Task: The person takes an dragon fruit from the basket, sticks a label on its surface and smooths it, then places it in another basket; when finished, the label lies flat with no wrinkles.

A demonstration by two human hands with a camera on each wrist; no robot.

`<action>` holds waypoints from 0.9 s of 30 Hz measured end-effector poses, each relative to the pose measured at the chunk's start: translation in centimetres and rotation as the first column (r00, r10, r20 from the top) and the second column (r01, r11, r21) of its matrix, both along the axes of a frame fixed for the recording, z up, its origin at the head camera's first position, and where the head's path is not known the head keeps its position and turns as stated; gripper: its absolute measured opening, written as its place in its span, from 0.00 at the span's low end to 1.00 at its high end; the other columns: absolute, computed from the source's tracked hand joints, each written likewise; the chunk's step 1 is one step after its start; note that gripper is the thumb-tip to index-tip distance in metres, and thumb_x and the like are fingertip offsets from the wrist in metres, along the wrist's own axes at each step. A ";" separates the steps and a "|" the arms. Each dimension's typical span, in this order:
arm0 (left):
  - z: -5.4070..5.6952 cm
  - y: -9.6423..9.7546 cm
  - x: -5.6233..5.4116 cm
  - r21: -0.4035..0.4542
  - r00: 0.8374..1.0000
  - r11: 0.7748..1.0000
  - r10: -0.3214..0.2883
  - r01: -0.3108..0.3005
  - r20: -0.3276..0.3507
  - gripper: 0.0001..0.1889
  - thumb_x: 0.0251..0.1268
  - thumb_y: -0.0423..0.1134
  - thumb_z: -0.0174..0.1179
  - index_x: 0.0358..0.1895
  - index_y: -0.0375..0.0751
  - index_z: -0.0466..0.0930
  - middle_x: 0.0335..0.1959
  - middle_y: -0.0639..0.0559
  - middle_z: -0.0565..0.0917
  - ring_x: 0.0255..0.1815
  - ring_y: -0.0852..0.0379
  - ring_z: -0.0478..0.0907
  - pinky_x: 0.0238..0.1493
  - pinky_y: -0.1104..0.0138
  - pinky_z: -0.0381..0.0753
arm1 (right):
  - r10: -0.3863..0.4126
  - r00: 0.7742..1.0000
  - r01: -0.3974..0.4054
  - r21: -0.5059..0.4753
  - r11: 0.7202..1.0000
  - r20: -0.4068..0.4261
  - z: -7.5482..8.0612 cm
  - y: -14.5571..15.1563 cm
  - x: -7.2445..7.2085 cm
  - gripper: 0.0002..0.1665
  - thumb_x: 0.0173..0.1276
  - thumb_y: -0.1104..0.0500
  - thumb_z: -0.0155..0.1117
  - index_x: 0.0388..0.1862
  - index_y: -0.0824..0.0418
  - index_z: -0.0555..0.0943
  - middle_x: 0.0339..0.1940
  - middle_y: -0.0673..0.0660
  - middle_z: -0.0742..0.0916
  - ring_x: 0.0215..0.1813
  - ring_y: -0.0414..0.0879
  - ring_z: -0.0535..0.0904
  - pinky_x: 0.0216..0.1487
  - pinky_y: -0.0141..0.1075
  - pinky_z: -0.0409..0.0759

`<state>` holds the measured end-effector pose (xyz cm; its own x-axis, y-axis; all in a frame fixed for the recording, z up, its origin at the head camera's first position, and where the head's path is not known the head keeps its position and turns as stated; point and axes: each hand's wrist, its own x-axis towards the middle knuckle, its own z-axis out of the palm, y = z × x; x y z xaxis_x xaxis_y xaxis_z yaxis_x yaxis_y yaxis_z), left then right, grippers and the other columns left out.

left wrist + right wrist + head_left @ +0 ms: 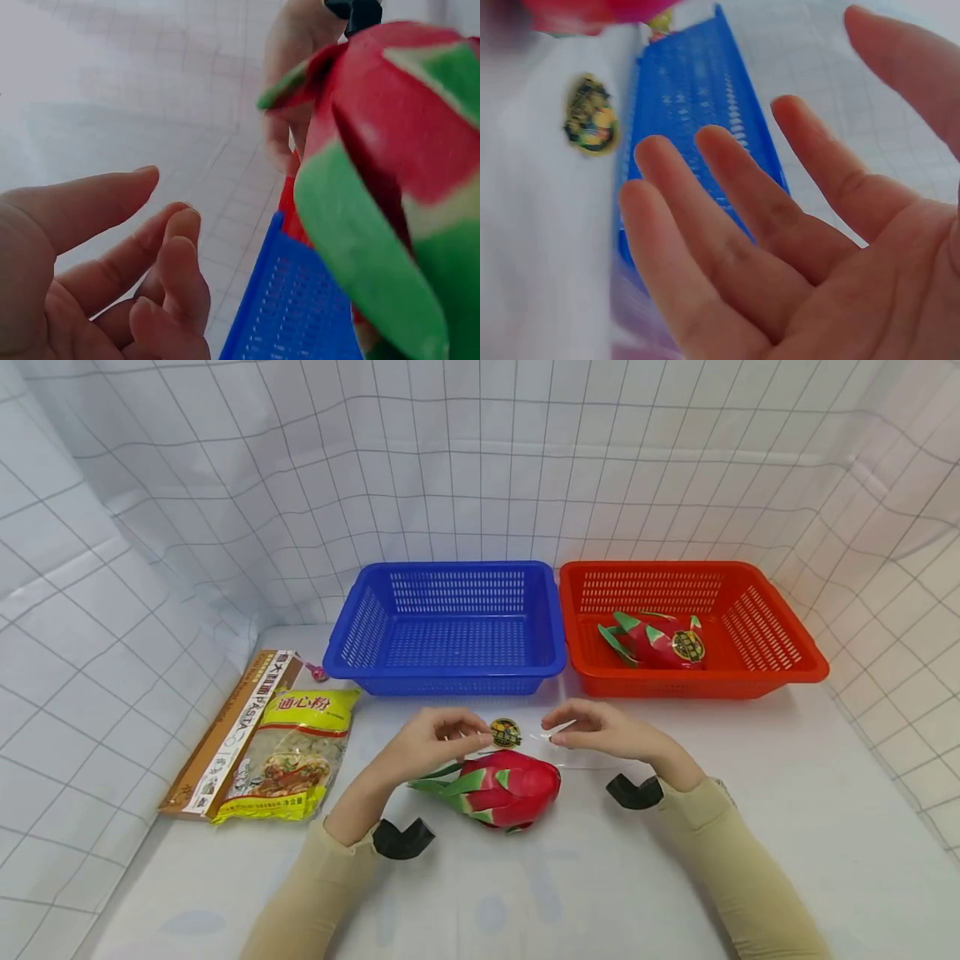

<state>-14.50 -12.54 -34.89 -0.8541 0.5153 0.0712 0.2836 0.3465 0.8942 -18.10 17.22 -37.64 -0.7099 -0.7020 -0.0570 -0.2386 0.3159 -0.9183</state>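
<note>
A red dragon fruit (517, 787) with green leafy tips lies on the table between the forearms; it looms large in the left wrist view. Behind it is a round dark-and-gold label (505, 732), apparently on a clear plastic film (577, 752) that lies flat. My left hand (442, 739) hovers above the fruit's leafy end, thumb and fingers loosely bent and apart, holding nothing. Over the clear film, my right hand (607, 731) has its fingers spread and holds nothing. In the right wrist view the label (591, 116) shows beyond the fingertips.
A blue basket (446, 672) stands behind the hands. Right of it, a red basket (697, 683) contains another dragon fruit (652, 642) bearing a similar label. At left are a pasta box (232, 735), a yellow pasta bag (292, 756) and a small pink item (317, 672).
</note>
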 end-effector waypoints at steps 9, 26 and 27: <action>-3.6 -1.9 -3.7 0.106 0.969 0.977 0.165 -0.186 0.182 0.16 0.65 0.41 0.59 0.47 0.31 0.78 0.38 0.38 0.81 0.39 0.41 0.76 0.38 0.56 0.78 | -0.115 0.992 0.120 -0.091 0.989 0.056 -0.8 -1.9 -2.1 0.18 0.68 0.58 0.60 0.53 0.65 0.76 0.52 0.67 0.80 0.51 0.50 0.80 0.51 0.41 0.78; -8.0 -1.2 -4.9 0.045 0.959 0.995 0.078 -0.094 0.273 0.20 0.65 0.41 0.59 0.53 0.27 0.75 0.48 0.37 0.80 0.49 0.45 0.78 0.44 0.60 0.80 | -0.212 0.977 0.212 -0.061 0.975 0.008 -5.7 -4.4 -2.8 0.21 0.64 0.62 0.64 0.54 0.71 0.76 0.52 0.67 0.81 0.49 0.57 0.80 0.50 0.42 0.78; -8.1 -1.2 -4.9 0.039 0.960 0.995 0.079 -0.093 0.269 0.20 0.65 0.41 0.59 0.52 0.28 0.75 0.48 0.37 0.80 0.48 0.45 0.78 0.44 0.60 0.80 | -0.210 0.978 0.210 -0.059 0.976 0.001 -5.8 -4.4 -2.8 0.21 0.64 0.62 0.64 0.54 0.71 0.76 0.52 0.66 0.81 0.49 0.56 0.80 0.50 0.42 0.78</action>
<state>-19.39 -13.70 -42.97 -0.8866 0.4405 -0.1407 0.0039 0.3113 0.9503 -20.94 12.79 -43.41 -0.8420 -0.5393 -0.0162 -0.1777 0.3056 -0.9354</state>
